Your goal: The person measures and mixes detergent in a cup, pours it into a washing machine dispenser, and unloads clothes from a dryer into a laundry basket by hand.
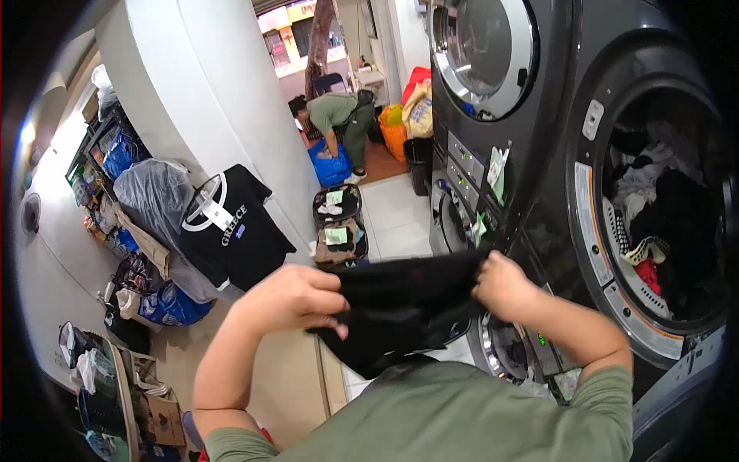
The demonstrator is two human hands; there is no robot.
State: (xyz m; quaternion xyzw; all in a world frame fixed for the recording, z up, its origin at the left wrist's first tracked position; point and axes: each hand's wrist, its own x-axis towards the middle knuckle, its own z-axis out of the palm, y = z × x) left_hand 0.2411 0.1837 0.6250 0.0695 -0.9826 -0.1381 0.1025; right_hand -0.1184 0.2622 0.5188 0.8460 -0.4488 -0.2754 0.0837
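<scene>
A black cloth [408, 304] is stretched between my two hands in front of my chest. My left hand [296, 299] is closed round its left edge, fingers curled inward. At the cloth's upper right corner, my right hand [500, 286] grips it in a fist. To the right of my right hand stands a dark dryer [566, 200] with its round opening uncovered, holding a heap of mixed laundry [666, 208]. A black T-shirt [235, 227] with white lettering hangs to the left, beyond my left hand.
Laundry baskets [339, 235] with green slips stand on the floor ahead. Farther back a person [339, 119] bends over a blue bag [329, 165]. Stacked machines [469, 169] line the right side. Bags [173, 302] and a shelf [119, 385] are at the left.
</scene>
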